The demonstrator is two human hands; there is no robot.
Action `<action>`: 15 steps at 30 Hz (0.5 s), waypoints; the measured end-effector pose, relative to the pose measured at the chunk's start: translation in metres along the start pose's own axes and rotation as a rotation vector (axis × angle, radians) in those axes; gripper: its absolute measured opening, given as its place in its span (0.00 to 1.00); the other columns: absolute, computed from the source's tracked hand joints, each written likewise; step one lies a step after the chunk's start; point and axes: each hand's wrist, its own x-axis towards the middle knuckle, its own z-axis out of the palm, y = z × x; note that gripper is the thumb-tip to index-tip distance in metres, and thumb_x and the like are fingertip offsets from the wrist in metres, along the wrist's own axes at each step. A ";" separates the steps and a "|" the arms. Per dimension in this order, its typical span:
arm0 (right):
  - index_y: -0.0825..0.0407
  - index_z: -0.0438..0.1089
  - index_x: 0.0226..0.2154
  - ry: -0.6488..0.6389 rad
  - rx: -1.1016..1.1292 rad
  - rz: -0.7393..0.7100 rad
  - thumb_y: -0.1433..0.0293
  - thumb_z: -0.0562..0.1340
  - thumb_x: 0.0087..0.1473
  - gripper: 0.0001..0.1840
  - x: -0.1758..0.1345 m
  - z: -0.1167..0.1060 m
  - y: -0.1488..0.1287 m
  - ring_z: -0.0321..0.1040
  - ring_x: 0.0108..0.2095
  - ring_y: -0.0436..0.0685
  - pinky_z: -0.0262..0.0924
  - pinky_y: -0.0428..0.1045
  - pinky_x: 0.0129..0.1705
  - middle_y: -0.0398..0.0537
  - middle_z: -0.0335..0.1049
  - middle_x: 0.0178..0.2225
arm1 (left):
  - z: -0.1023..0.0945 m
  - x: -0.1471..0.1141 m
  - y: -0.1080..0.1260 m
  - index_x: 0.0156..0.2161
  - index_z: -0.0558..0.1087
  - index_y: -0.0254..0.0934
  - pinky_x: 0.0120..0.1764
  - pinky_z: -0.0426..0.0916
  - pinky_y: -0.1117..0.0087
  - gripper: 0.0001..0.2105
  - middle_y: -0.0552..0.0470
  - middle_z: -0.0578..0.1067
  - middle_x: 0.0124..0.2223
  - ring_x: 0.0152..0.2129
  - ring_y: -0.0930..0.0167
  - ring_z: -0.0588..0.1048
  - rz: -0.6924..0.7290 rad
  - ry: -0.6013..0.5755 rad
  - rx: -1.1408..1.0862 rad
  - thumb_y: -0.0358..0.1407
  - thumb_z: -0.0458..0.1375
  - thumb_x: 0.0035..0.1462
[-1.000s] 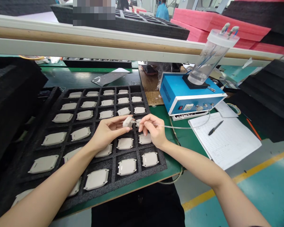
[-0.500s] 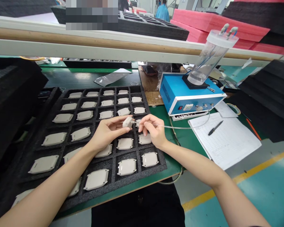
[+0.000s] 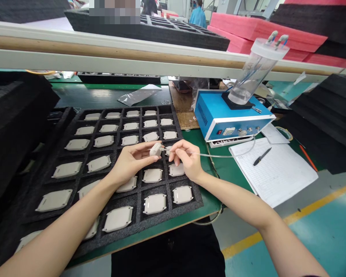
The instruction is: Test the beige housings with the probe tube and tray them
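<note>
My left hand (image 3: 132, 159) is closed around a small beige plastic casing (image 3: 155, 151), tilted on its edge above the foam tray. My right hand (image 3: 187, 157) pinches a thin clear tube (image 3: 213, 155) close to its tip, which meets the side of the casing. Whether the tip sits inside the casing or only touches it, I cannot tell. From my fingers the tube runs right to the front of a blue machine (image 3: 233, 129). Beneath both hands lies a black foam tray (image 3: 168, 215), its compartments holding similar beige casings (image 3: 155, 203).
A clear cylinder (image 3: 245, 77) with a white lid stands on the machine. Paper sheets (image 3: 285, 173) with a black pen (image 3: 261, 156) lie to the right. Dark foam stacks (image 3: 11, 127) rise at the left. A shelf rail (image 3: 161, 63) crosses ahead, and a person (image 3: 198, 16) is beyond.
Both hands keep their hold on the casing and the tube, almost unmoved. The view has shifted very slightly.
</note>
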 end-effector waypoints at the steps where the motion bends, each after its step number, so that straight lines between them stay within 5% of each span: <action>1: 0.53 0.68 0.24 -0.001 0.003 -0.002 0.70 0.57 0.47 0.05 0.000 0.000 0.000 0.56 0.13 0.43 0.51 0.42 0.17 0.39 0.68 0.17 | 0.000 0.000 0.000 0.47 0.79 0.39 0.46 0.76 0.67 0.23 0.48 0.81 0.43 0.37 0.66 0.80 0.000 0.000 -0.005 0.38 0.71 0.42; 15: 0.54 0.68 0.24 -0.011 0.019 -0.014 0.71 0.57 0.48 0.05 0.000 0.000 0.001 0.56 0.13 0.43 0.51 0.41 0.16 0.39 0.69 0.18 | -0.001 0.000 -0.001 0.46 0.79 0.39 0.44 0.76 0.69 0.23 0.48 0.81 0.43 0.36 0.67 0.80 0.002 0.012 -0.009 0.37 0.72 0.41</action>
